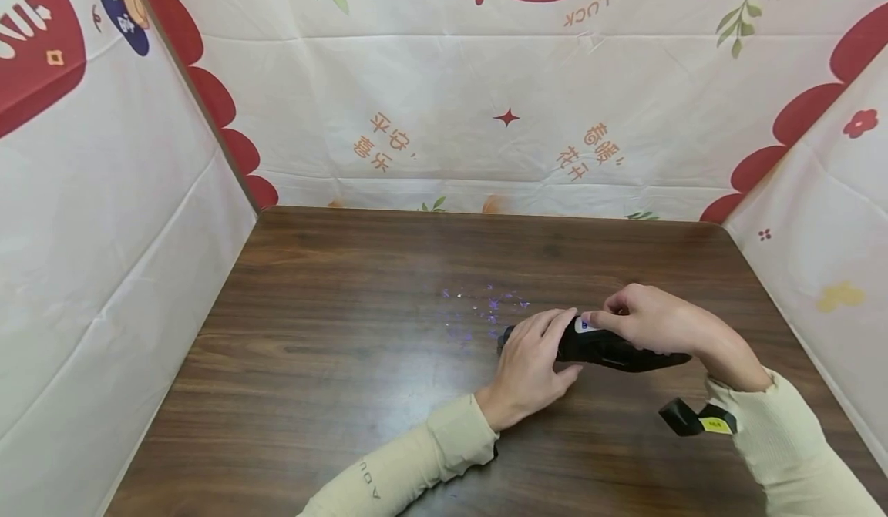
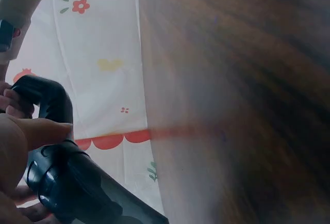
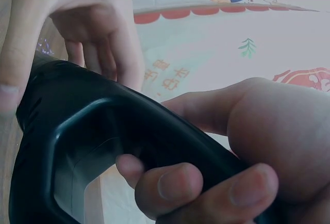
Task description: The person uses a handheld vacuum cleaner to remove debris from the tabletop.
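1. Head view: both hands are meeting on a black handheld device (image 1: 610,350) that is lying low over the brown wooden worktop (image 1: 347,363), right of centre.
2. Right hand (image 1: 648,320) is gripping the device's looped handle, fingers curled through the opening.
3. Left hand (image 1: 530,367) is resting on the device's front end, fingers curved over it.
4. Printed white cloth (image 1: 444,116) is enclosing the worktop on three sides.

It looked like a makeshift recording booth rather than a lived-in room: a dark wooden table (image 1: 347,363) was walled on three sides by hung white cloth (image 1: 486,101) printed with red festive patterns and Chinese characters.
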### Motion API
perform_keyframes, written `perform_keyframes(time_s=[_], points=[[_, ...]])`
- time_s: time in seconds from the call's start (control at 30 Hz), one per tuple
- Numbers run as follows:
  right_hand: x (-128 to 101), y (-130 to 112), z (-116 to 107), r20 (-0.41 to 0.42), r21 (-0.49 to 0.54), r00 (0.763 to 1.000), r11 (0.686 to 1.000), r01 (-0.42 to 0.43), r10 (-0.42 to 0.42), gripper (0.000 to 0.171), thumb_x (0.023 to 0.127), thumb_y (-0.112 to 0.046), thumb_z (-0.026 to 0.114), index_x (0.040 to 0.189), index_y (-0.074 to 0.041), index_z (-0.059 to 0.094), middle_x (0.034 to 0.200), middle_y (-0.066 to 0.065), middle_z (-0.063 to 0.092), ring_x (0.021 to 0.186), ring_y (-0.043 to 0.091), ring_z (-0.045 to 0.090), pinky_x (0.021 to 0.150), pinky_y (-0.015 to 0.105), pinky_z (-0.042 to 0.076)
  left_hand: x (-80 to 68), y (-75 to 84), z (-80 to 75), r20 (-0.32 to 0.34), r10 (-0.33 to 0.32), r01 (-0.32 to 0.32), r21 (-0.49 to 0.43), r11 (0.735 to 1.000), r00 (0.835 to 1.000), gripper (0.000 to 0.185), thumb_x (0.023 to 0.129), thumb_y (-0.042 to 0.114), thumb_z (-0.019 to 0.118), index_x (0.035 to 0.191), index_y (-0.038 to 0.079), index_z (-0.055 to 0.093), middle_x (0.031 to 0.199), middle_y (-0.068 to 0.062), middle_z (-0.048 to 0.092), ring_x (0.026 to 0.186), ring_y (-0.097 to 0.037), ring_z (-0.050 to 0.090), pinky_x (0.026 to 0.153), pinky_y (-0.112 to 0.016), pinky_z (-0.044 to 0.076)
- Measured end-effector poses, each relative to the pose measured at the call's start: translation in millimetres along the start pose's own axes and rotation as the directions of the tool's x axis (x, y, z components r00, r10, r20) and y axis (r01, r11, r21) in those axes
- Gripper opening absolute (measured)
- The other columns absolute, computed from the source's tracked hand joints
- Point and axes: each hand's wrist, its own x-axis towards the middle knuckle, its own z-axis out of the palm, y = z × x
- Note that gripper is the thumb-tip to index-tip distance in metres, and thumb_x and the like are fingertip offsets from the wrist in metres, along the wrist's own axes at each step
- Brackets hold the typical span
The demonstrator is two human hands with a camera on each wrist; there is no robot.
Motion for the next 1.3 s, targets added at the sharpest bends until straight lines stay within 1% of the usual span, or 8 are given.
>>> perform_keyframes(time_s=[0.13,0.23,0.33,0.47,0.6,0.77,1.0,1.3], points=[[-2,1,0,0.009,0.004,1.000,1.000,-0.005,0.005,0.036,0.099,-0.036,0.056,0.075,-0.011,0.066,0.057,-0.005,0.048,0.054,0.011,0.049,0.048,0.025,0.039,2.4,-2.5,-0.4,0.021,0.045,-0.047,0.066,0.997,0.999,0.073,0.078,0.037,0.082,0.139,0.009,0.053,0.128,0.000,0.063,0.117,-0.013,0.061,0.103,-0.026,0.047],[-3,2,0,0.016,0.009,1.000,1.000,-0.014,0.014,0.036,0.099,-0.037,0.056,0.076,-0.011,0.066,0.057,-0.005,0.049,0.054,0.012,0.049,0.048,0.025,0.039,3.0,-3.8,-1.1,0.046,0.079,-0.084,0.130,0.988,0.996,0.074,0.079,0.041,0.081,0.140,0.010,0.052,0.127,0.001,0.064,0.115,-0.012,0.063,0.099,-0.025,0.049],[-4,3,1,0.019,0.016,1.000,1.000,-0.012,0.012,0.036,0.099,-0.037,0.056,0.077,-0.012,0.066,0.056,-0.004,0.049,0.053,0.012,0.049,0.047,0.025,0.039,3.0,-4.6,-0.3,0.061,0.092,-0.101,0.163,0.981,0.994,0.075,0.079,0.042,0.081,0.140,0.010,0.052,0.126,0.002,0.064,0.113,-0.012,0.063,0.096,-0.024,0.051],[-3,3,3,0.014,0.026,1.000,1.000,-0.010,0.009,0.037,0.100,-0.039,0.055,0.077,-0.012,0.066,0.055,-0.005,0.047,0.051,0.012,0.048,0.046,0.025,0.038,3.5,-5.0,1.8,0.059,0.087,-0.096,0.187,0.978,0.994,0.073,0.077,0.038,0.082,0.138,0.011,0.053,0.126,0.003,0.064,0.112,-0.011,0.063,0.096,-0.024,0.051],[-3,6,5,0.013,0.051,1.000,0.998,-0.024,0.023,0.041,0.100,-0.042,0.054,0.076,-0.010,0.063,0.054,-0.004,0.046,0.049,0.011,0.046,0.045,0.025,0.037,3.4,-3.2,3.5,0.073,0.080,-0.093,0.194,0.977,0.994,0.071,0.076,0.034,0.081,0.137,0.009,0.053,0.127,0.002,0.063,0.115,-0.011,0.062,0.100,-0.025,0.049],[-4,11,12,0.006,0.087,0.999,0.995,-0.051,0.050,0.042,0.099,-0.043,0.055,0.076,-0.009,0.061,0.055,-0.004,0.047,0.048,0.013,0.048,0.044,0.027,0.041,2.9,-0.8,7.6,0.090,0.072,-0.089,0.205,0.975,0.993,0.069,0.077,0.030,0.079,0.136,0.008,0.053,0.128,0.001,0.063,0.118,-0.011,0.060,0.105,-0.026,0.045],[-4,15,16,-0.002,0.122,0.998,0.990,-0.067,0.068,0.041,0.100,-0.042,0.054,0.079,-0.008,0.061,0.057,-0.003,0.047,0.047,0.013,0.047,0.042,0.029,0.043,5.0,-1.3,10.6,0.085,0.071,-0.090,0.246,0.965,0.994,0.068,0.075,0.029,0.079,0.135,0.009,0.055,0.126,0.001,0.063,0.117,-0.011,0.059,0.105,-0.026,0.045],[-2,16,19,-0.004,0.127,0.998,0.990,-0.064,0.065,0.041,0.099,-0.042,0.055,0.078,-0.008,0.062,0.056,-0.003,0.048,0.047,0.014,0.048,0.042,0.029,0.043,4.6,-4.1,13.0,0.091,0.062,-0.081,0.222,0.972,0.994,0.065,0.076,0.028,0.079,0.134,0.010,0.055,0.124,0.001,0.063,0.115,-0.011,0.061,0.105,-0.025,0.045]])
